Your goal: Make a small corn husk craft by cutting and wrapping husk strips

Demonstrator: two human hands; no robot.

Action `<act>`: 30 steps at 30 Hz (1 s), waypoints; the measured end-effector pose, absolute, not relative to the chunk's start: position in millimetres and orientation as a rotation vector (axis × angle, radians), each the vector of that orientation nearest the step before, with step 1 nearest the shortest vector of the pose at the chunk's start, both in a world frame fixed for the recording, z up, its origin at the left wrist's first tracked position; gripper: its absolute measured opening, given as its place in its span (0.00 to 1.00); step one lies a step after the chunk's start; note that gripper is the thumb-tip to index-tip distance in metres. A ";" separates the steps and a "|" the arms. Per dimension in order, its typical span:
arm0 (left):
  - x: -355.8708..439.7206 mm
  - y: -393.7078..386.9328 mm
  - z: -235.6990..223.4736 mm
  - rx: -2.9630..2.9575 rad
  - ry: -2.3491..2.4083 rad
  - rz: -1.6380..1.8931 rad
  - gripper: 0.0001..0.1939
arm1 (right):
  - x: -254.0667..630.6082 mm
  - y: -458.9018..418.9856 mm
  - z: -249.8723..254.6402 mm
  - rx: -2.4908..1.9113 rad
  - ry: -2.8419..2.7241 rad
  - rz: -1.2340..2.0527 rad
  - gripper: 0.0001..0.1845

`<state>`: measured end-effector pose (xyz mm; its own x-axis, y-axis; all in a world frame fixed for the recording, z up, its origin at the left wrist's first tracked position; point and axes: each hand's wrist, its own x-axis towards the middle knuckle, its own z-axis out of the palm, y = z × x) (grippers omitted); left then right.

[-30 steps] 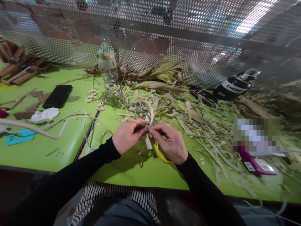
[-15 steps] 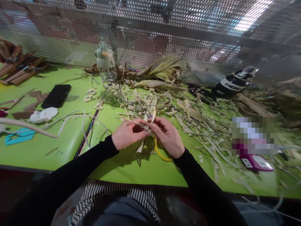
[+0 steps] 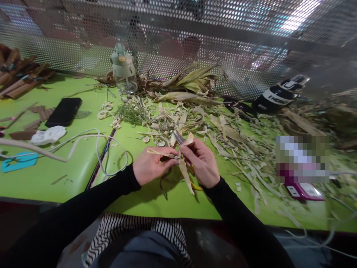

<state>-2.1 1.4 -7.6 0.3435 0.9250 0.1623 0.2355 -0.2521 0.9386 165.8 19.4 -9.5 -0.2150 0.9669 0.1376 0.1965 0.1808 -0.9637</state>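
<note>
My left hand [image 3: 153, 163] is closed, pinching a pale dry strip of corn husk [image 3: 160, 152] between thumb and forefinger. Close beside it, my right hand [image 3: 202, 162] pinches the husk at a small knot-like spot between both sets of fingertips. One pale husk end [image 3: 185, 175] hangs down towards me, and another stands up above the right fingertips. Scissors with grey blades [image 3: 179, 137] and a yellow handle [image 3: 197, 187] show from behind my right hand. Their middle is hidden, so whether that hand also grips them is unclear.
Husk scraps [image 3: 167, 115] spread across the green table [image 3: 134, 203]. Behind them stand a clear bottle [image 3: 124, 76] and a perforated metal screen [image 3: 173, 44]. A black bottle [image 3: 275, 98] leans at right. Left lie a phone [image 3: 63, 111], white cable [image 3: 97, 149] and crumpled tissue [image 3: 48, 135].
A pale husk end that stood up between my hands now hangs down over the front, beside the yellow handle. Both hands stay close together, fingertips pinching. The view has shifted slightly.
</note>
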 end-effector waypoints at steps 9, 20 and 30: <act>-0.7 12.4 -10.8 0.883 0.921 1.169 0.14 | 169.0 23.3 -3.6 -1.145 -1.458 1.190 0.26; 4.6 9.3 -2.5 0.728 0.866 1.220 0.14 | 154.5 13.5 -5.0 -1.160 -1.772 1.140 0.14; -0.7 11.1 -0.9 0.883 0.977 1.198 0.10 | 169.0 21.9 -0.9 -1.091 -1.921 1.155 0.11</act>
